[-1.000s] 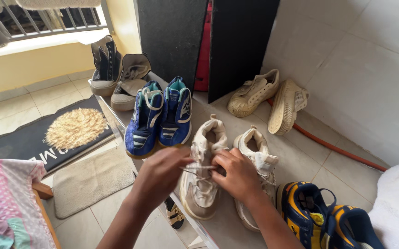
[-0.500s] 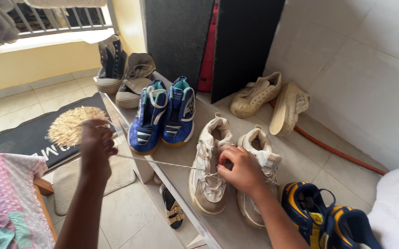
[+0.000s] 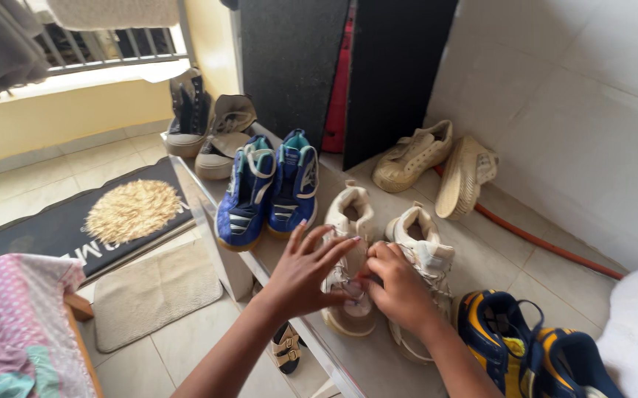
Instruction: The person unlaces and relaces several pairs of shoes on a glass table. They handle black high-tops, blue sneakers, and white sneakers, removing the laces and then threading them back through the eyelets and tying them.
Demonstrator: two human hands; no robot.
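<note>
Two beige high-top sneakers stand side by side on a tiled ledge (image 3: 378, 368). My left hand (image 3: 304, 269) is on the laces of the left beige sneaker (image 3: 348, 210), its outer fingers spread and its thumb and forefinger down at the shoelace. My right hand (image 3: 401, 289) is closed on the same laces from the right, and its wrist crosses the right beige sneaker (image 3: 423, 239). Both hands hide the middle of the left sneaker; only its collar and toe (image 3: 352, 318) show.
Behind are a pair of blue sneakers (image 3: 249, 195), two cream shoes (image 3: 411, 155), a black high-top (image 3: 186, 110) and dark panels (image 3: 289, 66). Navy-and-yellow shoes (image 3: 525, 354) sit at the near right by an orange hose (image 3: 532, 236). On the lower floor lie a sandal (image 3: 286, 346) and mats (image 3: 157, 291).
Half a second ago my left hand was out to the left, pulling the lace taut. It has come back to the left beige sneaker. My right hand stayed on the laces.
</note>
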